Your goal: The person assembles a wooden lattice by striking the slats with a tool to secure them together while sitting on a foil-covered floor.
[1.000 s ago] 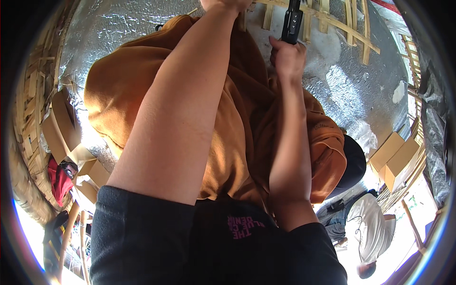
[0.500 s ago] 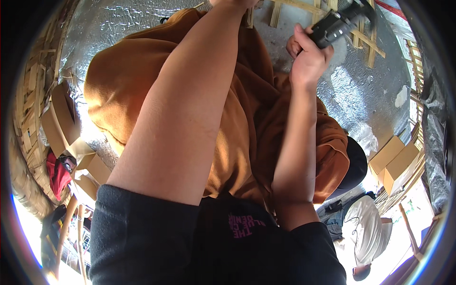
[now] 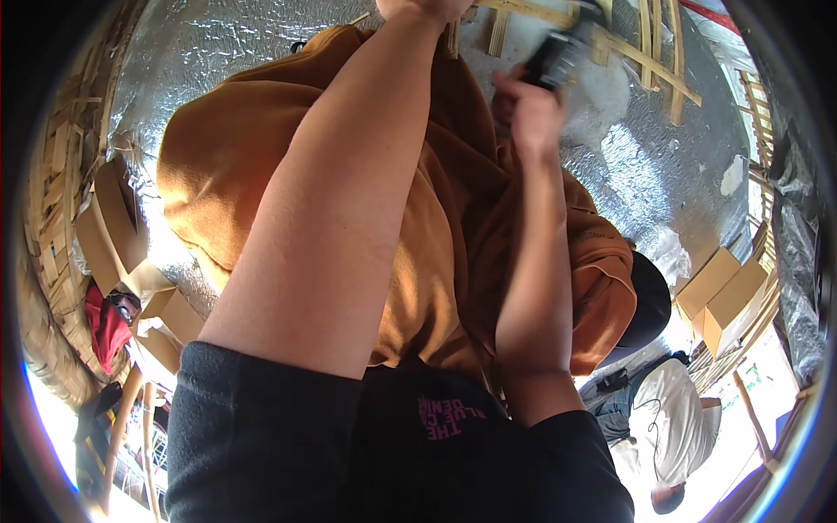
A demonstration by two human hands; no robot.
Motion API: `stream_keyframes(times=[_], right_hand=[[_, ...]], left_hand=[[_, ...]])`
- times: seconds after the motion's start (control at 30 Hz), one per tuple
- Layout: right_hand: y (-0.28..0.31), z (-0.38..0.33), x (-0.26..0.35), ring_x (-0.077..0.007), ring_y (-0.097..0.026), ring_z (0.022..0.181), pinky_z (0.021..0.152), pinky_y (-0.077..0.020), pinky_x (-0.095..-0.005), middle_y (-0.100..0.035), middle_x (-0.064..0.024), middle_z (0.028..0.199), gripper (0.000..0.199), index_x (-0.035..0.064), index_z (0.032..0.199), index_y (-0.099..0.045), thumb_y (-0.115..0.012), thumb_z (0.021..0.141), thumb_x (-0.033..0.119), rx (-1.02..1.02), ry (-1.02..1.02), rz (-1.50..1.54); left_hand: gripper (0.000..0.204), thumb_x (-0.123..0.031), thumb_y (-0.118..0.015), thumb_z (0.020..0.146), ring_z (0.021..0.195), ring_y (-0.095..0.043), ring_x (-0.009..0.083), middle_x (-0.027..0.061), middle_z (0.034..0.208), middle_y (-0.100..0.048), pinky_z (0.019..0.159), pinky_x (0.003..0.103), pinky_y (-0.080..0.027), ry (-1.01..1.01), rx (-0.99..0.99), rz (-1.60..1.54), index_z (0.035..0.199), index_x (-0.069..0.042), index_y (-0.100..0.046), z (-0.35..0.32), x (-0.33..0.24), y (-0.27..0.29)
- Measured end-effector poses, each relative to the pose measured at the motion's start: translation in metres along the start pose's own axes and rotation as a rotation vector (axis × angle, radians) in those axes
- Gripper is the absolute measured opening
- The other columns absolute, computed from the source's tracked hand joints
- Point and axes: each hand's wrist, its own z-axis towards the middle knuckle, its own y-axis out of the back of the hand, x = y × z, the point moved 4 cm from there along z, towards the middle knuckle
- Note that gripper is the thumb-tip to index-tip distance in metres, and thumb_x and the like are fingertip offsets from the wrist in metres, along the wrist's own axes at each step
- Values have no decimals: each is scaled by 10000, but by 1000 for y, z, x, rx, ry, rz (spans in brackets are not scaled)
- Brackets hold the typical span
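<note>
Orange cloth (image 3: pixel 261 166), a loose garment, fills the space between and behind both raised forearms, hanging just below the hands. The right hand (image 3: pixel 534 115) is lifted high and closed around the grip of a black hand tool (image 3: pixel 558 59), whose blurred body sticks up and to the right from the fist, so the fingers are clamped on it. The left hand (image 3: pixel 427 9) reaches to the very top edge of the view, where it is cut off; whether its fingers are spread or closed on something I cannot tell, though it sits right against a light wooden slat (image 3: pixel 452 37). The two hands are apart, the left one up and to the left of the right. Just above and to the right of the right hand runs a frame of bamboo strips (image 3: pixel 649 61), crossing over a crinkled silver foil lining (image 3: pixel 218 44) that spreads behind everything. Far to the right of the right arm sit cardboard boxes (image 3: pixel 719 296), and further boxes (image 3: pixel 105 231) lie well to the left of the left arm. Below the right elbow, another person in a white shirt (image 3: pixel 676 427) is bent over, well away from both hands. Black sleeves (image 3: pixel 261 436) cover both upper arms.
</note>
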Motion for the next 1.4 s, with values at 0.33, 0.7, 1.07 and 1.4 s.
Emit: stream_keyframes(times=[0.33,0.7,1.07,1.4], right_hand=[[-6,-5,8,-91,-410,438,438,-276,-264,-494,18,566,228,86,676,-564,-725,832,40,-94,33,248],[-4,-6,13,-88,-382,431,435,-245,-254,-428,28,554,200,78,746,-527,-693,826,1,-40,-144,177],[-1,0,8,-80,-360,457,457,-258,-253,-441,24,571,197,91,720,-532,-680,844,50,89,-138,254],[2,2,29,-92,-398,453,463,-274,-258,-443,8,552,194,97,729,-545,-692,846,51,61,209,294]], left_hand=[[825,-549,-408,994,1545,-154,331,143,1678,-168,1246,566,-102,10,38,-10,1614,-64,-160,-7,-1,7],[858,-564,-423,986,1551,-127,333,145,1685,-136,1244,574,-108,-9,75,46,1618,-62,-129,-8,0,6],[817,-530,-421,991,1546,-151,335,149,1677,-174,1242,565,-120,3,25,-44,1611,-58,-175,-2,4,3],[863,-535,-487,970,1544,-158,328,148,1677,-171,1244,568,-111,-7,63,-2,1616,-68,-157,-9,-2,11]])
